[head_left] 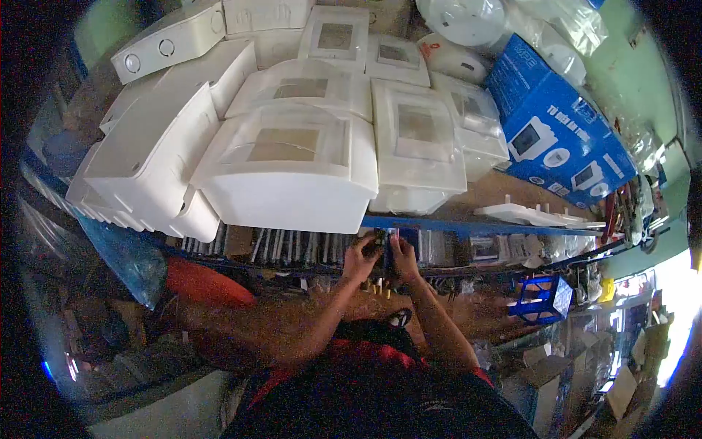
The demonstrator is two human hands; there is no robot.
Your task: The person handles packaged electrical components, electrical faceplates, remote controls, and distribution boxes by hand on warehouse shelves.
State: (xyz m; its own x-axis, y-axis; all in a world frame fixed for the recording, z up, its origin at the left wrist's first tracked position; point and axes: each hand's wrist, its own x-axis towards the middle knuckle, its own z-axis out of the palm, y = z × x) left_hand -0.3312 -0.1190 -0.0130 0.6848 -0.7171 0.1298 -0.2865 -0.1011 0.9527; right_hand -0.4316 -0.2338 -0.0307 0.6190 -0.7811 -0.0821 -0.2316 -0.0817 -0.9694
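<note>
Both of my hands are close together at the front edge of a blue shelf (439,224), in the middle of the view. My left hand (360,257) has its fingers bent round a small dark object (380,238), whose kind I cannot make out. Beside it on the right, my right hand (403,257) is closed at a dark, narrow item (388,256) between the hands. White plastic boxes with clear covers (285,175) stand on the shelf above my hands. Below the shelf edge, a row of thin upright items (292,247) lies left of my hands.
A blue printed carton (559,128) leans at the right of the shelf, with a white bracket (534,215) before it. Below stand a blue stool (541,300), a red object (208,282) and open cartons (545,388). Blue plastic wrap (124,256) hangs at left.
</note>
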